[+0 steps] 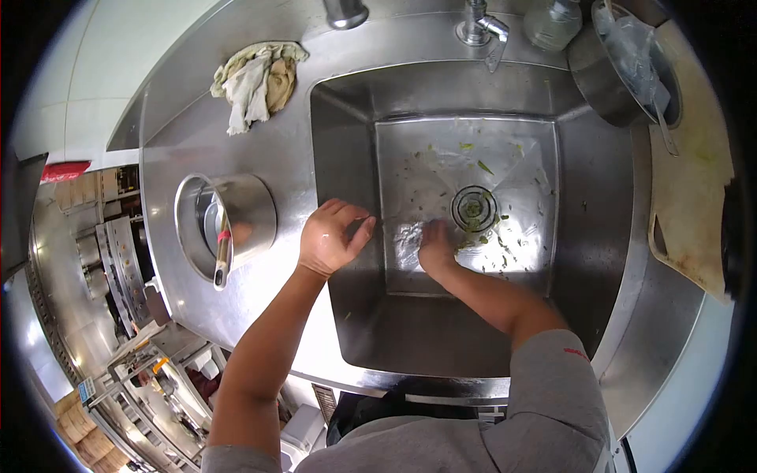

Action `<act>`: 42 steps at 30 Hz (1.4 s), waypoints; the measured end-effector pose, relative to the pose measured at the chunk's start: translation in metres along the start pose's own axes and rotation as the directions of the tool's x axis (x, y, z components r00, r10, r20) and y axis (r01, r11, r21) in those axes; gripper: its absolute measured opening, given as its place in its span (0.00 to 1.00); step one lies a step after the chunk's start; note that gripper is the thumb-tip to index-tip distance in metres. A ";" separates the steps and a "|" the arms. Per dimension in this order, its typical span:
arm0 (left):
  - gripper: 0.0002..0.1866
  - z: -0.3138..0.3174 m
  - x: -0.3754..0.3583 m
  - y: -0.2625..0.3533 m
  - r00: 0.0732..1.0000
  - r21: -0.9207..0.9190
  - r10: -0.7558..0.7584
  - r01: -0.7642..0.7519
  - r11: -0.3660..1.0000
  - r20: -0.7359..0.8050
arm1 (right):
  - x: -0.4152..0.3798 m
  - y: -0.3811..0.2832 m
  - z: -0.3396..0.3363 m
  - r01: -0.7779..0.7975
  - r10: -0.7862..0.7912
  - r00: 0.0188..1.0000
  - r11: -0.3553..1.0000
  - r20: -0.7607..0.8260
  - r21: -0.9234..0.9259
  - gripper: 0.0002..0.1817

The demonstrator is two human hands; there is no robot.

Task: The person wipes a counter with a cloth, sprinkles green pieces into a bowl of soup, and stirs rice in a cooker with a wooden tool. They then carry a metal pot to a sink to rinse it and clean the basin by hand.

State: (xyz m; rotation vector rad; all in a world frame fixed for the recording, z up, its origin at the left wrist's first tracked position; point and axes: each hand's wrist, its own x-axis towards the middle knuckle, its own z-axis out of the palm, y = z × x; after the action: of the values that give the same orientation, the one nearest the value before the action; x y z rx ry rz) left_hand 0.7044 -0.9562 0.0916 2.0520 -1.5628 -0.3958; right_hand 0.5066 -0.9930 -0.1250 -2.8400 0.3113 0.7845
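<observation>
Over the left rim of the steel sink [359, 229] is my left hand [335, 238], wet, fingers loosely bent and thumb apart, with nothing in it. Deeper in the basin, my right hand [436, 246] reaches down at the floor's left side. Its fingers are smeared by motion and point away from me. Just right of it lies the round drain [474, 209], with green scraps gathered in its strainer. Bits of green vegetable [485, 167] are scattered over the wet basin floor, mostly around and below the drain.
A steel pot [251, 206] with a handled utensil in it stands on the left counter. Crumpled cloths [260, 83] lie behind it. At the back are a tap [477, 30], a glass jar [552, 24] and a tilted pot [603, 75]. A cutting board [690, 173] lies at the right.
</observation>
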 end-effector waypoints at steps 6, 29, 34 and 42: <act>0.06 0.000 -0.003 -0.002 1.000 0.004 0.030 -0.030 1.000 -0.001 | -0.015 -0.090 0.039 0.359 -0.377 0.926 0.856 -0.025 0.372 0.17; 0.07 -0.002 -0.005 -0.004 1.000 0.027 0.017 -0.017 0.999 -0.002 | -0.077 -0.154 -0.092 -0.018 0.158 0.980 -0.535 0.121 0.845 0.10; 0.07 0.001 -0.004 -0.003 1.000 0.018 0.020 -0.020 1.000 -0.001 | -0.063 -0.142 -0.100 -0.085 0.087 0.975 -0.705 0.205 0.704 0.04; 0.07 0.001 -0.004 0.001 1.000 0.041 0.000 0.000 0.999 -0.005 | -0.024 -0.134 -0.084 -0.148 0.062 0.936 -0.824 0.345 0.548 0.02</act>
State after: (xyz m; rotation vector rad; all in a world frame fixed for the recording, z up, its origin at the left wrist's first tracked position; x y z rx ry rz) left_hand 0.7024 -0.9528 0.0911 2.0828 -1.5802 -0.3612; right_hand 0.5603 -0.8795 -0.0261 -0.3638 0.9284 0.0365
